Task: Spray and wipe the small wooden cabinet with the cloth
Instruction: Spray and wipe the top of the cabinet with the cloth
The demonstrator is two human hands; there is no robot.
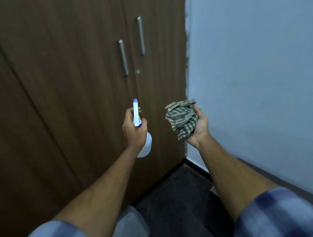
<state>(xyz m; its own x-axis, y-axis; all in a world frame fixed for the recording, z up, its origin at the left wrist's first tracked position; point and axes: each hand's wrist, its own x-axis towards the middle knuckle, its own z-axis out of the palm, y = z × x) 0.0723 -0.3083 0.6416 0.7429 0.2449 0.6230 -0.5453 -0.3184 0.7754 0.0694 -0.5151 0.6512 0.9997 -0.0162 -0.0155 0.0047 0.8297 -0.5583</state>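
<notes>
A dark brown wooden cabinet [73, 72] with two doors fills the left and centre of the head view. Two vertical metal handles [123, 57] sit side by side near the door seam. My left hand [133, 132] grips a white spray bottle [138, 119] with a blue nozzle tip, pointed at the doors a short way off. My right hand [200, 126] is palm up, closed around a crumpled green and beige checked cloth [182, 118], held just right of the bottle and apart from the cabinet.
A pale blue wall [258, 67] meets the cabinet's right edge. A dark floor [176, 195] with a dark skirting board runs below. A translucent plastic container [129, 226] stands on the floor near the cabinet's base, between my arms.
</notes>
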